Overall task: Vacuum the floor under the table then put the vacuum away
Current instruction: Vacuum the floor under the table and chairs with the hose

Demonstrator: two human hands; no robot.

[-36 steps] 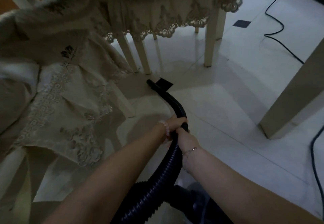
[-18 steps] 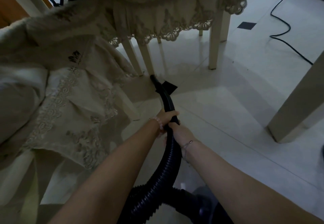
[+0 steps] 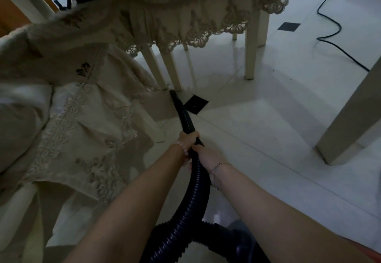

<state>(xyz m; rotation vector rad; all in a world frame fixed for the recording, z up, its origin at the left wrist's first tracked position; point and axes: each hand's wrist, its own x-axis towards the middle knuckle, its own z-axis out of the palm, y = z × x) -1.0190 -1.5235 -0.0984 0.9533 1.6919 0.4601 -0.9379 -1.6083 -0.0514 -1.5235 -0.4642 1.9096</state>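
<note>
Left hand [image 3: 188, 139], right hand [image 3: 206, 157] gripping vacuum hose [image 3: 185, 118]

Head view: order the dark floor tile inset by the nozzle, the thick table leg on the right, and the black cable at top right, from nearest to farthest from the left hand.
From the left hand, gripping the vacuum hose:
1. Dark floor tile inset, just ahead, beside the nozzle.
2. Thick table leg, off to the right.
3. Black cable, far ahead at the upper right.
</note>
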